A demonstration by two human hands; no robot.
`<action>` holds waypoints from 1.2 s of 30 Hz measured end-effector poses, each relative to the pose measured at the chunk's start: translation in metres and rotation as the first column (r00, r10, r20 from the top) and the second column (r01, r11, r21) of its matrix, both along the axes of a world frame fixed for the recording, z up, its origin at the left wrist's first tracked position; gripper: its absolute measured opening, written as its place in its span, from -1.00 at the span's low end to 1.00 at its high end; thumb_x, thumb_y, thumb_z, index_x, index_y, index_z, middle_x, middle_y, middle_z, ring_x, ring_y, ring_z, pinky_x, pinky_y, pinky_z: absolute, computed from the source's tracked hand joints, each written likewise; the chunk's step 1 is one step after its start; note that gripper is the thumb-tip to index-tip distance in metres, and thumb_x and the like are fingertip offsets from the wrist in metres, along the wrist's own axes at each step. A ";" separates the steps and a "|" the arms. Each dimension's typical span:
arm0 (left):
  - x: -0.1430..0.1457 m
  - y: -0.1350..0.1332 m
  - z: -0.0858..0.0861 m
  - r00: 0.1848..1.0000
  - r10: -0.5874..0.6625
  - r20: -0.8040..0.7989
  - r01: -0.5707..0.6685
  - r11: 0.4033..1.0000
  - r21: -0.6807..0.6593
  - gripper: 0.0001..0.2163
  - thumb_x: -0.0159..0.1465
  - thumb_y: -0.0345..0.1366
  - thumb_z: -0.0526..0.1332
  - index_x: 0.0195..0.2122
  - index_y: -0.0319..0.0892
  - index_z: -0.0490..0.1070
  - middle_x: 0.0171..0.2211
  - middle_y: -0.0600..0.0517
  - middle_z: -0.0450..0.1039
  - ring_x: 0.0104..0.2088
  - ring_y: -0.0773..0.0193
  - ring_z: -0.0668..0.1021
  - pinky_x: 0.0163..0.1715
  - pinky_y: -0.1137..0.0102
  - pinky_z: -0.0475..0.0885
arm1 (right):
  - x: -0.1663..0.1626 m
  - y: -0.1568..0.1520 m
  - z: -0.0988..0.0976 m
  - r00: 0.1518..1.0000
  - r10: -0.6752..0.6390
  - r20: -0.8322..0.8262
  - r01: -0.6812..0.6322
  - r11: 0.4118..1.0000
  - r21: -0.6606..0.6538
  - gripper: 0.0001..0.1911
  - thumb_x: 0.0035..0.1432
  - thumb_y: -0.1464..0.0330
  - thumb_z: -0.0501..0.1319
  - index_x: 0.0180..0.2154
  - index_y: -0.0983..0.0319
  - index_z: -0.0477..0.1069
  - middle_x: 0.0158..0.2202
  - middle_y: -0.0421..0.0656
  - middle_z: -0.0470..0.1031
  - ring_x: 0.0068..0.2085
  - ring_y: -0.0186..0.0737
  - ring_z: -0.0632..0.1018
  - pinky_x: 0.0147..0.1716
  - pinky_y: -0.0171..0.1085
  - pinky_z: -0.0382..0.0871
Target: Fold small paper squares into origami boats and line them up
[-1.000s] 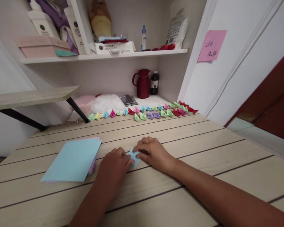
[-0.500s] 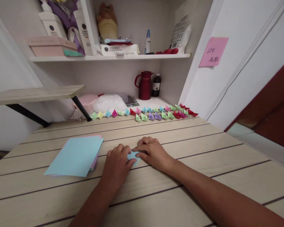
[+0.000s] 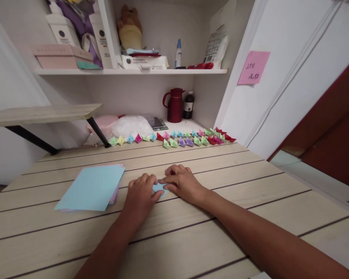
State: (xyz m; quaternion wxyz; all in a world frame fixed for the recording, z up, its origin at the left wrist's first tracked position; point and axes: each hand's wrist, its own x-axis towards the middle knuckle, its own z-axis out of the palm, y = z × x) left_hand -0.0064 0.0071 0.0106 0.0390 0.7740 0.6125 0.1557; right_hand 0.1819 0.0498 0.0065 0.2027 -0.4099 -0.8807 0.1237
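A small folded piece of light blue paper [image 3: 159, 187] lies on the wooden table between my two hands. My left hand [image 3: 141, 194] grips its left side, with thumb and fingers closed at the edge. On the other side, my right hand [image 3: 182, 183] pinches the paper with thumb and forefinger, its other fingers curled. Parts of the paper are hidden under the fingers. To the left of my hands lies a stack of coloured paper sheets [image 3: 90, 188], light blue on top with pink showing below.
Several small folded paper boats [image 3: 189, 142] in many colours line the table's back edge. A wooden riser [image 3: 43, 114] on black legs stands at the left. Behind are a dark red jug [image 3: 175, 106], a dark bottle [image 3: 188, 105] and a white plastic bag [image 3: 132, 126].
The view has shifted slightly, so most things sit a little further left. Both hands stay on the light blue paper, with their hold nearly the same.
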 end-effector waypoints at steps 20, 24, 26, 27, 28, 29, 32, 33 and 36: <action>-0.019 0.003 0.010 0.911 -0.109 0.398 0.159 0.983 -0.096 -0.90 0.19 -0.31 0.17 -0.35 -0.11 0.48 -0.35 0.08 0.46 -0.31 0.27 0.49 -0.24 0.35 0.35 | 0.002 -0.004 0.008 0.995 0.089 0.033 -0.086 0.993 -0.084 -0.39 -0.05 -0.05 0.34 0.06 -0.09 0.40 0.19 -0.13 0.29 0.17 0.06 0.24 0.10 0.08 0.04; -0.023 0.003 0.013 0.905 -0.135 0.403 0.196 0.974 -0.116 -0.89 0.19 -0.30 0.20 -0.31 -0.10 0.51 -0.33 0.07 0.48 -0.29 0.26 0.50 -0.21 0.34 0.36 | 0.012 0.001 0.007 0.982 0.184 0.047 -0.177 0.978 -0.113 -0.43 0.05 0.04 0.32 0.12 -0.17 0.32 0.24 -0.18 0.25 0.24 0.05 0.18 0.14 0.10 -0.03; -0.024 0.003 0.013 0.913 -0.147 0.380 0.205 0.972 -0.118 -0.88 0.17 -0.30 0.23 -0.28 -0.09 0.51 -0.30 0.07 0.48 -0.27 0.25 0.49 -0.17 0.32 0.35 | 0.016 0.004 0.007 0.981 0.190 0.044 -0.184 0.976 -0.118 -0.43 0.06 0.06 0.32 0.13 -0.18 0.31 0.24 -0.19 0.25 0.24 0.05 0.19 0.15 0.10 -0.03; -0.024 0.003 0.013 0.920 -0.150 0.361 0.204 0.972 -0.116 -0.88 0.16 -0.30 0.25 -0.26 -0.08 0.51 -0.29 0.07 0.48 -0.25 0.24 0.49 -0.14 0.31 0.34 | 0.017 0.006 0.008 0.980 0.197 0.039 -0.191 0.974 -0.120 -0.44 0.07 0.07 0.32 0.13 -0.17 0.32 0.24 -0.19 0.26 0.24 0.04 0.20 0.15 0.09 -0.04; -0.024 0.003 0.013 0.929 -0.151 0.339 0.200 0.973 -0.114 -0.87 0.15 -0.30 0.26 -0.26 -0.07 0.51 -0.28 0.07 0.48 -0.23 0.23 0.49 -0.12 0.30 0.33 | 0.019 0.007 0.008 0.978 0.207 0.031 -0.202 0.972 -0.123 -0.43 0.06 0.08 0.33 0.13 -0.16 0.32 0.24 -0.18 0.26 0.23 0.03 0.21 0.16 0.08 -0.04; -0.024 0.003 0.013 0.937 -0.149 0.316 0.193 0.975 -0.112 -0.87 0.14 -0.30 0.28 -0.26 -0.06 0.51 -0.28 0.07 0.48 -0.23 0.22 0.49 -0.12 0.29 0.32 | 0.021 0.009 0.008 0.976 0.217 0.020 -0.213 0.969 -0.127 -0.43 0.05 0.08 0.34 0.12 -0.14 0.33 0.24 -0.18 0.26 0.23 0.03 0.22 0.17 0.07 -0.04; -0.022 0.003 0.011 0.954 -0.153 0.257 0.185 0.977 -0.107 -0.87 0.13 -0.32 0.30 -0.27 -0.06 0.51 -0.27 0.07 0.49 -0.22 0.21 0.48 -0.12 0.28 0.31 | 0.025 0.014 0.008 0.972 0.234 -0.033 -0.237 0.963 -0.132 -0.40 0.02 0.11 0.37 0.12 -0.06 0.35 0.20 -0.14 0.32 0.21 -0.01 0.28 0.18 0.02 -0.02; -0.022 0.003 0.011 0.956 -0.160 0.245 0.190 0.976 -0.104 -0.87 0.13 -0.32 0.30 -0.27 -0.06 0.51 -0.27 0.07 0.49 -0.22 0.20 0.48 -0.12 0.28 0.30 | 0.026 0.015 0.007 0.970 0.238 -0.057 -0.243 0.962 -0.127 -0.42 0.03 0.14 0.38 0.11 -0.04 0.37 0.17 -0.14 0.36 0.19 -0.03 0.31 0.18 -0.01 0.00; -0.022 0.003 0.011 0.954 -0.192 0.230 0.218 0.971 -0.094 -0.88 0.14 -0.31 0.29 -0.27 -0.05 0.51 -0.26 0.07 0.49 -0.20 0.19 0.48 -0.12 0.28 0.30 | 0.026 0.018 0.005 0.961 0.249 -0.121 -0.261 0.961 -0.094 -0.58 0.05 0.23 0.38 0.00 0.03 0.48 0.08 -0.14 0.45 0.12 -0.11 0.40 0.14 -0.08 0.10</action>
